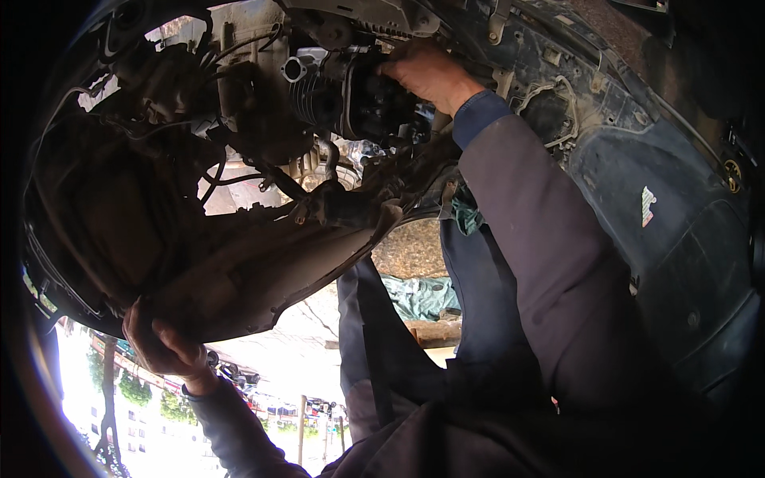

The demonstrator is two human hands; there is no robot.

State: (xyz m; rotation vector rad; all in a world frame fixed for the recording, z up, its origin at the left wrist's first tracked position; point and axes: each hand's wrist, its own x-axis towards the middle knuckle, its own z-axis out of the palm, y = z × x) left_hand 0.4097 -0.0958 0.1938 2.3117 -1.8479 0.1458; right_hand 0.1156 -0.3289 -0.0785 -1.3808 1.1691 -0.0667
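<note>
My left hand (163, 342) is closed around the lower edge of a large dark curved body panel (239, 295), thumb on the near side. My right hand (430, 73) reaches up into the machinery and is closed on a black engine part (381, 99), with some fingertips hidden behind it. Directly left of that part sits a finned engine cylinder (315, 97). A pale metal flange with a round opening (295, 70) stands out from its upper left.
A black bent hose (328, 159) and cables hang below the engine. To the right is a dark dusty panel (653, 215) with a small torn sticker. Green cloth (418, 296) lies on the ground beyond my legs. Trees and parked vehicles show at the lower left.
</note>
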